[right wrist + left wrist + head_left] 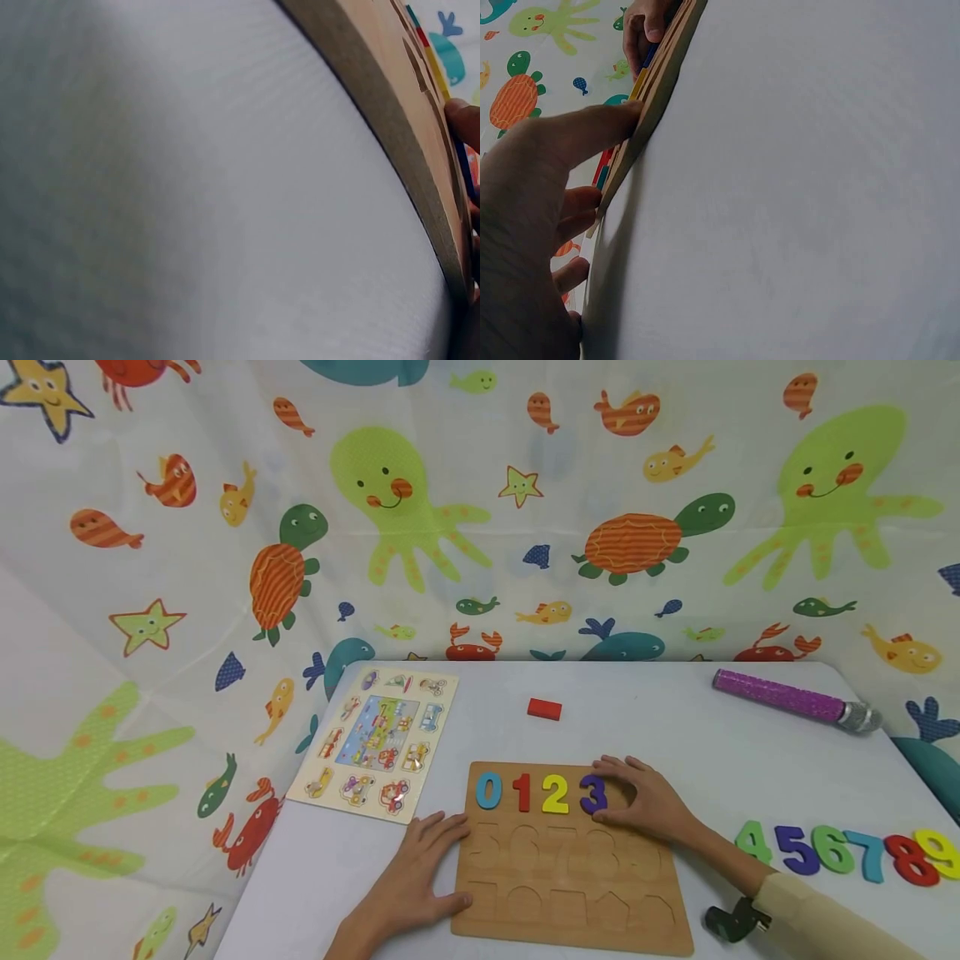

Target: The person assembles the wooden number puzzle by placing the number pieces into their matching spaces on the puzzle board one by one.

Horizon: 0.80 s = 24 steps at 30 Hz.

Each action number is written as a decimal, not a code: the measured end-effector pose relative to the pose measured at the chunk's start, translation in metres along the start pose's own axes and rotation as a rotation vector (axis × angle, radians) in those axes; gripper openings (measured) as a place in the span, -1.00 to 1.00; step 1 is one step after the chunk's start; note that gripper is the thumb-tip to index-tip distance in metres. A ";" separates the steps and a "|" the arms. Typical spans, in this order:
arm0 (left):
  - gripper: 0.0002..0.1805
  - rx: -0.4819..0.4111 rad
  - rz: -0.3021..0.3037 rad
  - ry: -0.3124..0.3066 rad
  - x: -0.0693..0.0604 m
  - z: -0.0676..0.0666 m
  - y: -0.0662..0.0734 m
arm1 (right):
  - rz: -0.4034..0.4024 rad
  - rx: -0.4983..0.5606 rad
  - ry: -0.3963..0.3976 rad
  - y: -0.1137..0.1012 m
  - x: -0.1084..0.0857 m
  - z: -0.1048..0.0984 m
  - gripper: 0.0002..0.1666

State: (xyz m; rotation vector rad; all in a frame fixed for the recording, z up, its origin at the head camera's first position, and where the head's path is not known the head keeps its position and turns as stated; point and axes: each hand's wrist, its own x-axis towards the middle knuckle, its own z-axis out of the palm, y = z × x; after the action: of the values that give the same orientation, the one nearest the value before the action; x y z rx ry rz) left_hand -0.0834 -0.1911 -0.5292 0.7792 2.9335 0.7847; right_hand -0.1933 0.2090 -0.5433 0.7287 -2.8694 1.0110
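A wooden number board (566,860) lies on the white table, with a blue 0 (489,791), a red 1 (522,793), a yellow 2 (556,794) and a purple 3 (593,794) along its top row. Thumb and fingers of my right hand (651,802) pinch the 3 at the row's right part. Whether the 3 sits fully in its recess I cannot tell. My left hand (408,885) rests at the board's left edge, its spread fingers and thumb touching the side. In the left wrist view, the left thumb (604,131) presses the board's edge.
Right of the board lie a green 4 (753,842), purple 5 (797,850), green 6 (832,849) and several more numbers. A vehicle picture puzzle (318,752) lies at left, a red block (544,709) behind the board, and a purple microphone (787,697) at back right.
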 end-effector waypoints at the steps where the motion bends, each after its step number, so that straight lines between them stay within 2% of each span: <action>1: -0.09 0.001 0.000 0.001 0.000 0.000 0.000 | 0.000 0.000 0.001 0.000 0.000 0.000 -0.03; 7: -0.09 0.007 0.005 0.004 0.000 0.000 0.001 | 0.006 -0.004 0.000 0.000 -0.001 0.000 -0.04; 14: -0.09 0.005 0.021 0.014 0.000 0.002 0.000 | 0.043 0.153 -0.001 0.005 -0.007 -0.013 -0.14; 17: -0.08 0.005 0.038 0.014 0.000 0.004 0.000 | 0.045 0.141 0.031 0.013 -0.020 -0.031 -0.19; 19: -0.07 0.006 0.048 0.015 0.000 0.004 0.000 | 0.043 0.087 0.068 0.020 -0.033 -0.048 -0.25; 24: -0.08 0.014 0.047 0.026 0.000 0.001 -0.001 | 0.017 -0.052 0.216 0.048 -0.074 -0.093 -0.39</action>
State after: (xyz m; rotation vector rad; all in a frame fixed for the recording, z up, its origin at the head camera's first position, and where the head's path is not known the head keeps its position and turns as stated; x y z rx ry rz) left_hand -0.0837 -0.1911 -0.5305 0.8481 2.9563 0.7845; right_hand -0.1606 0.3285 -0.5102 0.5546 -2.7096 0.9487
